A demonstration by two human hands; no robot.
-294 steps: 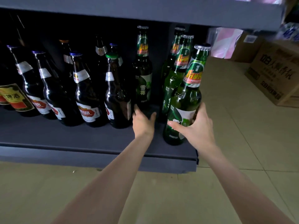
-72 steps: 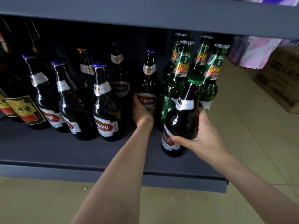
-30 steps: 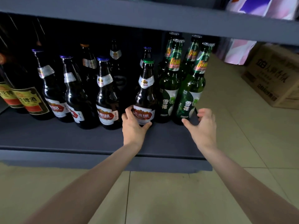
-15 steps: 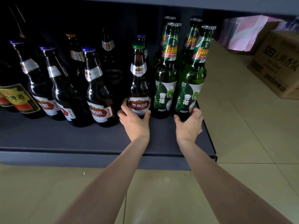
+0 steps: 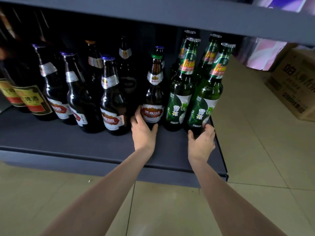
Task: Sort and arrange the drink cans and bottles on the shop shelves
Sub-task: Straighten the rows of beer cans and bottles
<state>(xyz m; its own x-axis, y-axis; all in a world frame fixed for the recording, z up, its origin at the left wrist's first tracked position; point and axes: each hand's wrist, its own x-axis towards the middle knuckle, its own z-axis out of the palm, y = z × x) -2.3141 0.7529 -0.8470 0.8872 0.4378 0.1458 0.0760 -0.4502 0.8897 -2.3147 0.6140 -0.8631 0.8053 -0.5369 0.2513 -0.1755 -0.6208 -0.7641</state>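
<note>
Brown glass, a green cap and a red-and-white label mark the bottle [image 5: 154, 97] that the left hand [image 5: 144, 132] grips at its base, fingers curled round it, upright on the dark shelf [image 5: 68, 142]. Just beside it stand green bottles; the right hand [image 5: 201, 142] clasps the base of the front right one [image 5: 204, 103], near the shelf's end.

Bare shelf [image 5: 68, 142] front strip lies open before the packed bottles [image 5: 109, 92]; upper shelf [image 5: 170, 16] caps headroom overhead.
</note>
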